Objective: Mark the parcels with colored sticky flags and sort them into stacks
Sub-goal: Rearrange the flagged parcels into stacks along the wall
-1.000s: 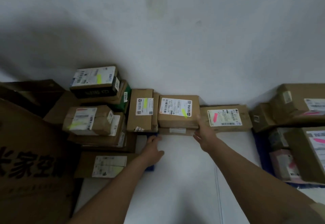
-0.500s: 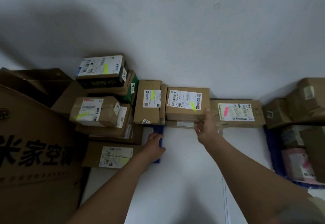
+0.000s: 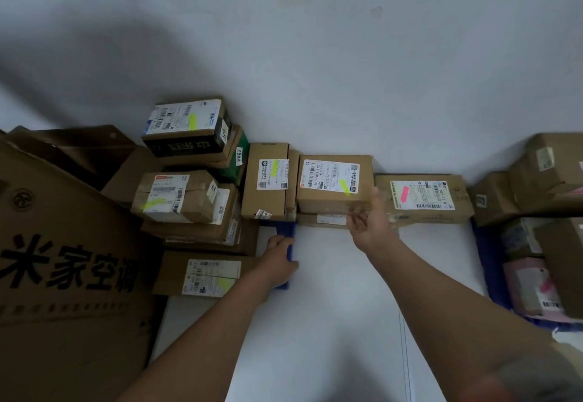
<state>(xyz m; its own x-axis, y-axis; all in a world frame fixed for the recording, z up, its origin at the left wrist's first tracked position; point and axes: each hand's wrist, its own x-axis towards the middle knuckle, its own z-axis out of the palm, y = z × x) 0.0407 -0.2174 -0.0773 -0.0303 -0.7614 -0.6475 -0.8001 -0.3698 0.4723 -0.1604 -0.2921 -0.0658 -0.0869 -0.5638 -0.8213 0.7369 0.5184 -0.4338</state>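
Parcels lined the foot of the white wall [image 3: 347, 55], the middle parcel [image 3: 334, 182] sitting on a thinner one [image 3: 321, 220]. Six yellow flags showed in the left group; one marked the middle parcel's label [image 3: 344, 186]. A single pink flag [image 3: 403, 194] marked the flat parcel [image 3: 422, 198] just right of it. The right hand [image 3: 370, 222] touched the middle parcel's near right corner, thumb up its side, fingers loosely curled beneath, not clearly gripping. The left hand [image 3: 279, 258] lay on a blue mat [image 3: 287, 233], fingers fairly straight, holding nothing. One big printed carton [image 3: 63, 269] stood at far left.
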